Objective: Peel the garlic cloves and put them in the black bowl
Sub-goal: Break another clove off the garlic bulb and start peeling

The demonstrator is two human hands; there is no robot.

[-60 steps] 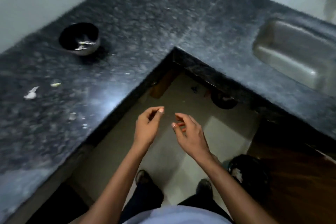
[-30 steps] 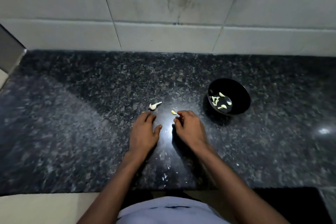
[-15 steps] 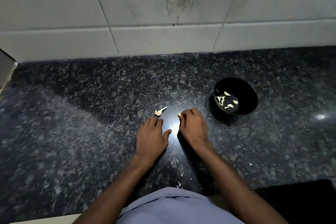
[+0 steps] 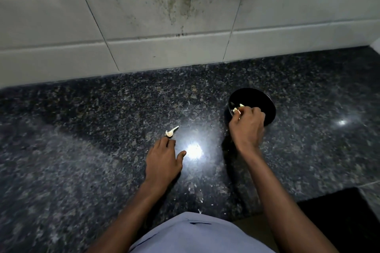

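— Reaching over the black bowl [image 4: 263, 101], the right hand [image 4: 247, 127] pinches a pale garlic clove [image 4: 236, 110] between curled fingertips, just above the rim. Why there?

— Likely to drop it in with the peeled cloves; at least one more pale piece shows in the bowl beside the fingers.

— And the left hand [image 4: 163, 158]?

— Flat on the dark granite counter [image 4: 82, 150], palm down, fingers straight and holding nothing, thumb spread toward the glare. Its fingertips sit just short of another garlic piece [image 4: 171, 131], probably next for peeling. Whether that one is clove or stem scrap, I cannot tell.
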